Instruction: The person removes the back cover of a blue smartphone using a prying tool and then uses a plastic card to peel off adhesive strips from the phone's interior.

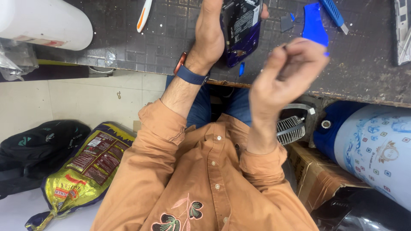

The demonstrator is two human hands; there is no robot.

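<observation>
Dark blue and opened at the back, a phone (240, 30) lies at the edge of the black workbench (364, 72), pinned flat under the left hand (209, 32), thumb along one side and a fingertip showing past the other, apparently to keep it from sliding. That wrist wears a blue watch (190, 75). The right hand (287, 70) is raised off the bench, blurred, fingers curled together and pinched at the tips; whether they grip anything I cannot tell. Beyond it lie a blue plastic piece (314, 25) and a blue cutter (335, 13). An orange-and-white tool (144, 15) rests further left.
</observation>
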